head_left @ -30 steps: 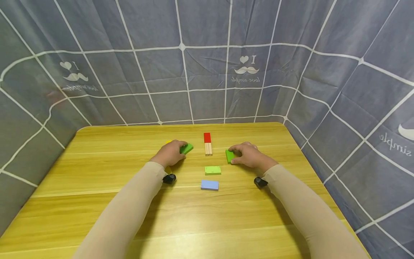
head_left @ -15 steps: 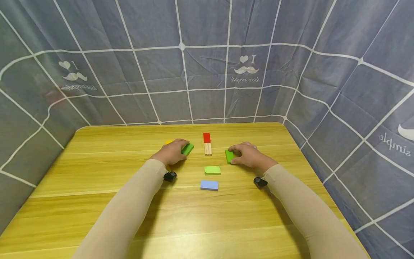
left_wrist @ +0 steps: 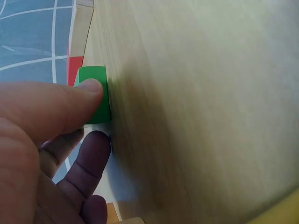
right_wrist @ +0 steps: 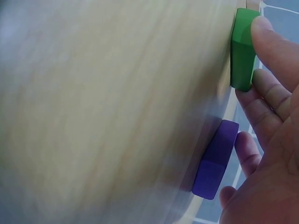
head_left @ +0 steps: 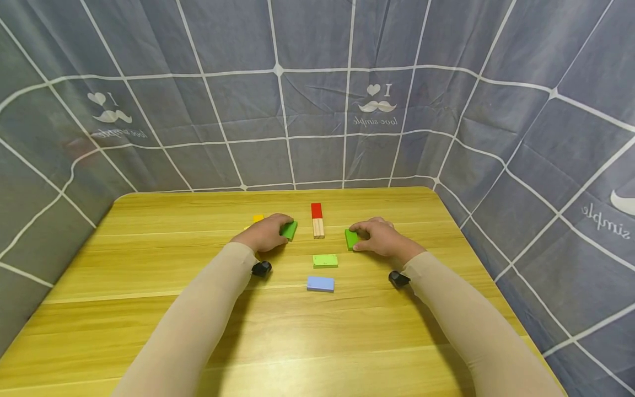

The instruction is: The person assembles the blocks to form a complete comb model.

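Head view: left fingers (head_left: 284, 217) pinch a flat, bright-green block (head_left: 290, 231); right fingers (head_left: 360, 226) pinch another plain green one (head_left: 350, 240).

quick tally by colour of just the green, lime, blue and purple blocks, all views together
Green: 2, left green block and right green block, one in each of the hands
Lime: 1, lime block
Blue: 1, blue block
Purple: 1, purple block, seen only in the right wrist view
Total: 5
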Demonstrator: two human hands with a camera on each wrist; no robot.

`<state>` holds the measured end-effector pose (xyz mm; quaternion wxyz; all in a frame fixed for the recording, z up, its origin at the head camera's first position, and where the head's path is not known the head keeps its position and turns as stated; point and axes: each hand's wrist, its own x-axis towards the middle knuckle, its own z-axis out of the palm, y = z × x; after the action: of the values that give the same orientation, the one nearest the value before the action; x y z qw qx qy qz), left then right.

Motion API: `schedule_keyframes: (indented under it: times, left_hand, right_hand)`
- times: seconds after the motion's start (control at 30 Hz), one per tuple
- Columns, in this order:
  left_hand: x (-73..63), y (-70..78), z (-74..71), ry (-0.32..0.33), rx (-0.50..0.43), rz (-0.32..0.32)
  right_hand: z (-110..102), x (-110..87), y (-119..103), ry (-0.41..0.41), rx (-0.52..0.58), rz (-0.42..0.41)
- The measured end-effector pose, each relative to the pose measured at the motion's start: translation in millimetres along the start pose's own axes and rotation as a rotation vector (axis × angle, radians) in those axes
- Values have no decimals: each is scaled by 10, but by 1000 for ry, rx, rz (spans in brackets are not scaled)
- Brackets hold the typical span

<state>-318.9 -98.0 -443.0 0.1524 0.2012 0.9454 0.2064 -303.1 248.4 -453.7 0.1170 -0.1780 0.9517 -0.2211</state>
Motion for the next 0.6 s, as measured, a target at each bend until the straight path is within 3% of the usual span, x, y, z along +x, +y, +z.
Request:
schedule_keyframes:
  times: [0.33,0.6]
  left_hand:
    - [-66,21,25,42,-38,-15]
    - [-194,187,110,70,-75,28]
  right_hand:
    - [-1,-11,-26,-4,-2,1]
    - [-11,-18,-29,-3,4,-1]
